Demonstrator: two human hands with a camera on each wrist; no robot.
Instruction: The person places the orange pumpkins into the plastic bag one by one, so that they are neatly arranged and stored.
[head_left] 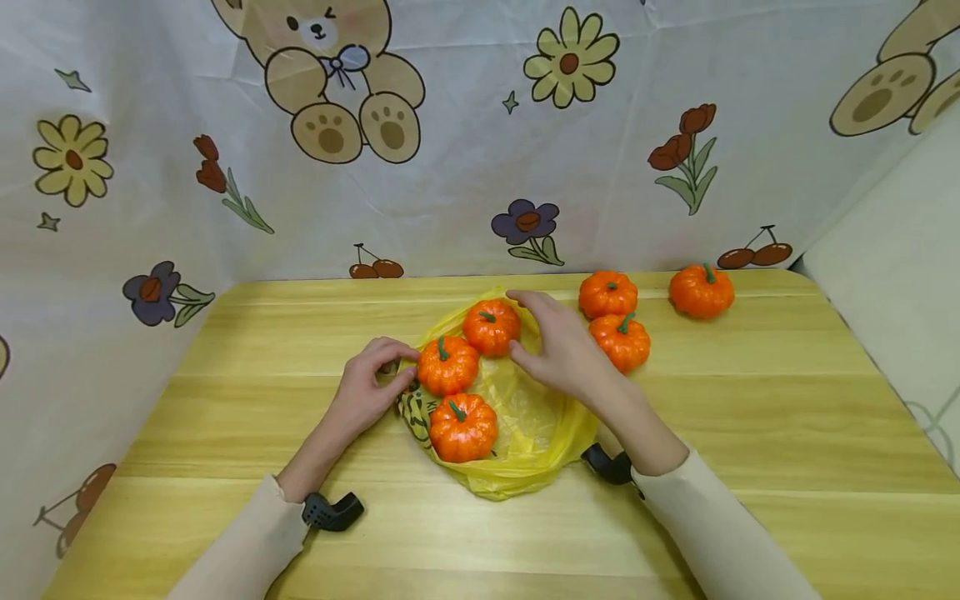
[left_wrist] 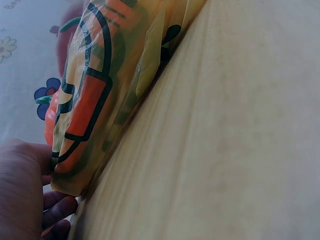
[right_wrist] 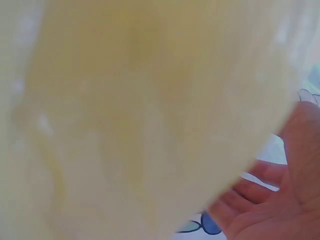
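A yellow plastic bag (head_left: 517, 408) lies spread open on the table, with dark printing on its left side. Inside it sit three orange toy pumpkins with green stems: a back one (head_left: 491, 327), a left one (head_left: 447, 366) and a front one (head_left: 463, 427). My left hand (head_left: 369, 379) holds the bag's left edge beside the left pumpkin; in the left wrist view its fingers curl at the printed bag wall (left_wrist: 95, 110). Over the bag's right rim reaches my right hand (head_left: 558, 346), thumb and fingers spread apart beside the back pumpkin. Bag film fills most of the right wrist view.
Right of the bag, two more pumpkins stand close together, one behind (head_left: 607, 294) and one in front (head_left: 621, 342). Another pumpkin (head_left: 701, 291) is near the table's back right edge. A printed cloth (head_left: 450, 192) hangs behind the wooden table (head_left: 750, 417).
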